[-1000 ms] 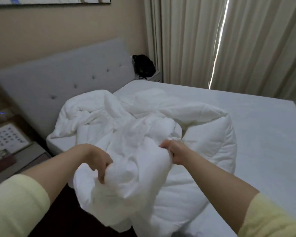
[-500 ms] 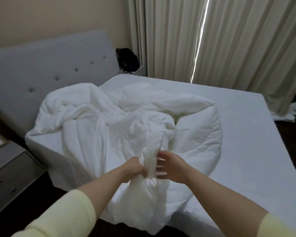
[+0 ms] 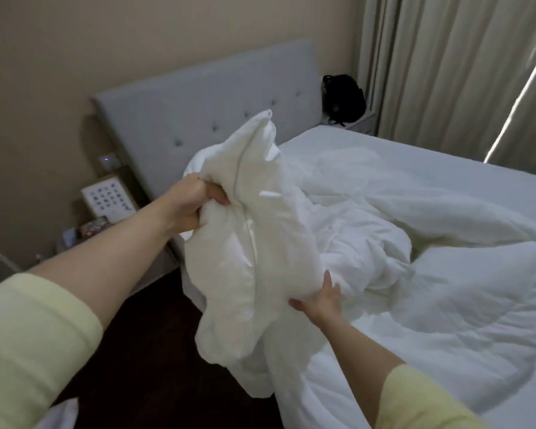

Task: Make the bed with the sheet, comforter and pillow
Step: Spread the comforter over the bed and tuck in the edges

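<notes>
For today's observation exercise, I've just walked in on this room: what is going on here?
A person stands at the side of a bed, part-way through making it. The left hand grips a lifted bunch of white comforter, while the right hand touches its lower part with fingers spread. The rest of the comforter lies crumpled on the mattress by the grey headboard. No pillow is clearly visible.
</notes>
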Available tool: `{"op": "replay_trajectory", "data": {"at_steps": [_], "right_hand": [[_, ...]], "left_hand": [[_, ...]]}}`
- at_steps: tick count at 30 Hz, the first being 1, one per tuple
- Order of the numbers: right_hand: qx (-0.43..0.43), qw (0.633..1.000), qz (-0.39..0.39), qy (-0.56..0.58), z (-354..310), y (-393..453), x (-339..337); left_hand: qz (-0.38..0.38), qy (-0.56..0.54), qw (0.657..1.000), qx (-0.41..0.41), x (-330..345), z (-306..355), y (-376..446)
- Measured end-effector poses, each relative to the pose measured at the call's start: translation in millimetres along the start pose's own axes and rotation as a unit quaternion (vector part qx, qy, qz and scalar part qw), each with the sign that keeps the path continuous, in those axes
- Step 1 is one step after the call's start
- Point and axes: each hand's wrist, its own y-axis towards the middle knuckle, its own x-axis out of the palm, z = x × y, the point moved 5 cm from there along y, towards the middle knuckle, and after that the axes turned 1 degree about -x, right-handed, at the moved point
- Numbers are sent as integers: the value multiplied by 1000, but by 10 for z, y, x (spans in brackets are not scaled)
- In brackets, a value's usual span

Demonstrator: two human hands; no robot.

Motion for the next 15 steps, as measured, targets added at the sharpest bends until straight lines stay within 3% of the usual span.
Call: {"op": "replay_trajectory", "data": {"at_steps": [2, 4, 6, 8, 10, 13, 15], "right_hand": [[-6, 999, 27, -33, -104, 249, -101], [-5, 999, 37, 7, -233, 398, -238], [-8, 993, 43, 113, -562, 462, -406], [-30, 970, 13, 241, -1073, 423, -614], [-48, 928, 7, 369, -1513, 305, -873], [-48, 939, 5, 341, -1455, 122, -1178], [3, 955, 25, 297, -946, -6, -1285]], "left_hand": [[22, -9, 1000, 8, -159, 85, -79], [29, 4, 1000, -11, -437, -10, -173], [49, 107, 990, -77, -766, -241, -261], [-3, 310, 932, -187, -853, -537, -357], [-21, 451, 870, -200, -739, -683, -380], [49, 452, 880, -136, -714, -617, -283], [-24, 504, 836, -215, -702, -637, -245]]}}
